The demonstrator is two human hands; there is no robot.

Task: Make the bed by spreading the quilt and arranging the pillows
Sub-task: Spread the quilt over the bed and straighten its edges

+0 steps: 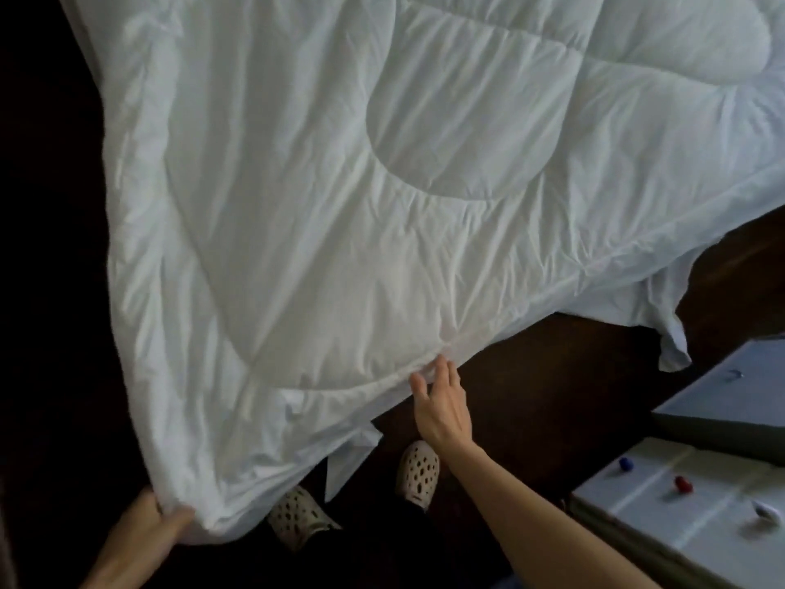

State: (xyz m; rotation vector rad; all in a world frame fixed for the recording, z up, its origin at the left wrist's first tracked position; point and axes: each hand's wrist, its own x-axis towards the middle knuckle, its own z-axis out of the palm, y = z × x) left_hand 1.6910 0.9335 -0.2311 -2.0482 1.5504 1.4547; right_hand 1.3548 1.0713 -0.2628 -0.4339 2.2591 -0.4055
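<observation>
The white quilt (382, 184) fills the far and middle of the view, its near edge hanging over the dark floor (552, 376). The left hand (144, 533) grips the near-left corner, thumb on top, likely to pull it taut. The right hand (441, 401) reaches with fingers spread (holding nothing yet), fingertips at the near hem, probably for a second grip. No pillows are visible.

A home bedroom: a white quilt (382, 184) spread wide above a dark wooden floor (531, 376).
</observation>
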